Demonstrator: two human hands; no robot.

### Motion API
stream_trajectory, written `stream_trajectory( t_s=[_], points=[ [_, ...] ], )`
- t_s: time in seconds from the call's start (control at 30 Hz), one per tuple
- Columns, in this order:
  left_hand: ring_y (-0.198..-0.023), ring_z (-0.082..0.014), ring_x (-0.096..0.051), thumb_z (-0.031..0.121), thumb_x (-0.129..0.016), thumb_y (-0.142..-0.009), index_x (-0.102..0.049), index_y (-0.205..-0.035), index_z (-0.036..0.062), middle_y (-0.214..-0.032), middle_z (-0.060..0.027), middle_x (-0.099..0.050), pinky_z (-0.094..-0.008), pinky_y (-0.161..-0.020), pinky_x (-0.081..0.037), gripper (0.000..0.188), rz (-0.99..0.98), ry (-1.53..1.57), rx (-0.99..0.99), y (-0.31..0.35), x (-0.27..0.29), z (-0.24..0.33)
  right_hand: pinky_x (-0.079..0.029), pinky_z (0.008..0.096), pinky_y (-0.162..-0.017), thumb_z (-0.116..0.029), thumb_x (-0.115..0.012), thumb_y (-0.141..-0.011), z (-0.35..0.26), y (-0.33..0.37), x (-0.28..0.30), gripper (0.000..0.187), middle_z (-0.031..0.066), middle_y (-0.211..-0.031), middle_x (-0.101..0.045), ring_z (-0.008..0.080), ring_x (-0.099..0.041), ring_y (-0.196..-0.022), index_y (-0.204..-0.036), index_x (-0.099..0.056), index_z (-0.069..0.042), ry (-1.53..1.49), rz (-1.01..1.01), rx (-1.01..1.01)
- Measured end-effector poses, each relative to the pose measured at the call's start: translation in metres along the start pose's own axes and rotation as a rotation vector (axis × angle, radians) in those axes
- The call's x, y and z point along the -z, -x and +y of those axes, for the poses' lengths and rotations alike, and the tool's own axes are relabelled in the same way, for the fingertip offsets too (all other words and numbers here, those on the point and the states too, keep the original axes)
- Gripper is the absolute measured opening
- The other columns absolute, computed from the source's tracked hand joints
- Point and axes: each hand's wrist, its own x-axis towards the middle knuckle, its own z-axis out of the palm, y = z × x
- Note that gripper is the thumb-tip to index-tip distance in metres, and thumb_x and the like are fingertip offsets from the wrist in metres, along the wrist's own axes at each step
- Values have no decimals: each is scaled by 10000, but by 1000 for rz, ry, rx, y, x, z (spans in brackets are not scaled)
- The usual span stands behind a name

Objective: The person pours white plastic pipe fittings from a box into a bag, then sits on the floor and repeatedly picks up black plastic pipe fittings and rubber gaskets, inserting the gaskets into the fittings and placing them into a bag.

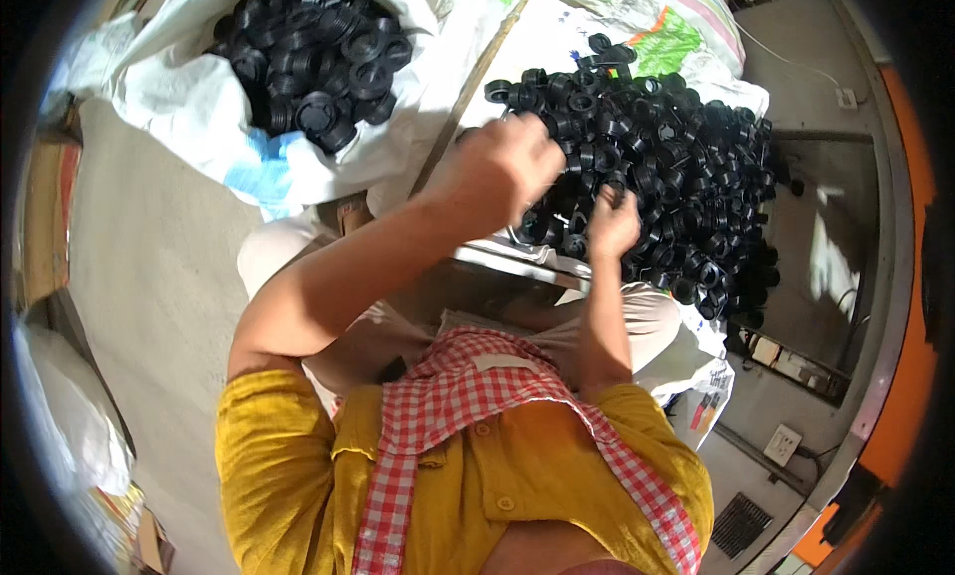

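A large heap of black plastic ring-shaped caps [686,177] lies on a white-covered work surface [532,38] in front of me. At the near edge of the heap, my right hand [614,225] pinches a black plastic cap [615,188] between its fingertips. My left hand [505,167] hovers over the heap's left edge, its fingers curled but smeared by motion. Whether it holds anything cannot be made out.
To the left stands a white woven sack [174,102] with many larger black threaded caps [313,63] in it. A power socket [784,444] sits at the lower right, beside an orange panel [910,177]. Plastic bags [75,406] lie at the far left.
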Motion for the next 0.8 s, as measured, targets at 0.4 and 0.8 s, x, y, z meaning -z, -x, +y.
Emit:
stream_trajectory(
  t_s=[0.4, 0.8],
  points=[
    [-1362, -369, -237, 260, -765, -698, -424, -1383, 206, -1507, -145, -230, -532, -1075, -183, 767, -233, -367, 467, 10, 3, -74, -474, 298, -657, -289, -709, -833, 188, 13, 246, 307, 62, -741, -631, 140, -535, -668, -810, -610, 0, 30, 685, -396],
    [-1357, -395, -226, 289, -741, -759, -473, -1343, 100, -1477, -203, -255, -561, -1058, -222, 670, -302, -255, 548, -3, 5, -64, -422, 456, -937, -362, -697, -801, 270, 34, 268, 563, 190, -1251, -526, 362, -494, -1157, -1238, -543, -42, 691, 483, 30]
  ],
)
